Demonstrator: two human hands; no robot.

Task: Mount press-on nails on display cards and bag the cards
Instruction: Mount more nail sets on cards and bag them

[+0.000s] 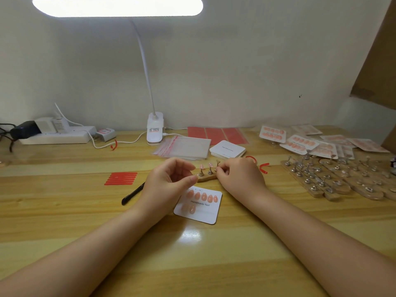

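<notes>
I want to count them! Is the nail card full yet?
Not full. The card has five nails in its top row, only two below.

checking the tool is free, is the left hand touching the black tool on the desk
Apart. The head view shows the left hand raised near the nail stand, with bare desk between its wrist and the black tool.

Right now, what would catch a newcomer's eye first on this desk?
Two bare hands, left and right, meet mid-desk over a small wooden nail stand holding pink nails. Just below lies a white square card with seven peach press-on nails. A bright white clip lamp glows overhead.
</notes>
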